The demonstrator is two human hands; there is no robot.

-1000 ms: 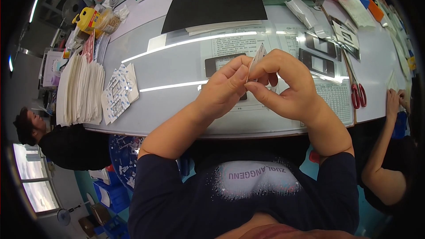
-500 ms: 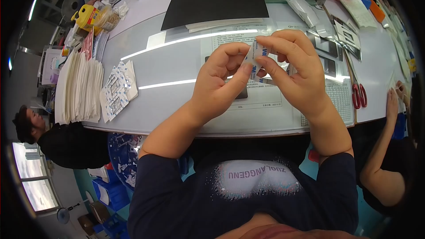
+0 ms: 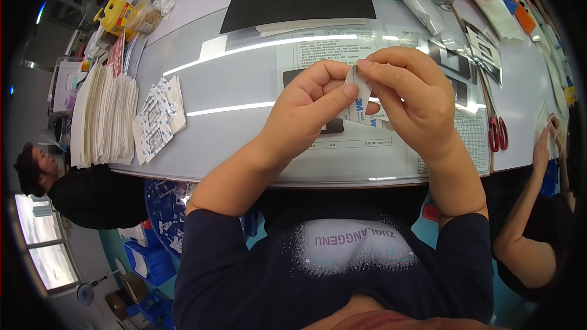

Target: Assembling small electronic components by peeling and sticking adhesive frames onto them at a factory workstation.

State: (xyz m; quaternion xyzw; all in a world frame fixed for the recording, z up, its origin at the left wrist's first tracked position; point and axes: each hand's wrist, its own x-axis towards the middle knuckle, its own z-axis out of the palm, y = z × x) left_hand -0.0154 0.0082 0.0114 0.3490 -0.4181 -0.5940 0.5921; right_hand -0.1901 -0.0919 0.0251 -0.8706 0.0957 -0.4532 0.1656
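Above the middle of the table I hold a small strip of adhesive tape (image 3: 359, 110) with white, blue-printed backing paper. My left hand (image 3: 306, 101) pinches its left side between thumb and fingers. At its upper end my right hand (image 3: 419, 95) grips it with thumb and index finger, the fingertips of both hands close together. The strip bends and hangs down between them. Below my hands a dark flat panel (image 3: 333, 126) lies partly hidden on the table.
Left stand a stack of white sheets (image 3: 104, 116) and a pile of printed adhesive pieces (image 3: 160, 122). A black sheet (image 3: 299, 0) lies at the back. Red-handled scissors (image 3: 498, 134) and framed parts (image 3: 483, 49) lie right. A co-worker's hands (image 3: 544, 140) work at the far right.
My right thumb and index finger have closed together at the strip's upper end. The strip now curls and hangs lower between my hands. My view has shifted slightly.
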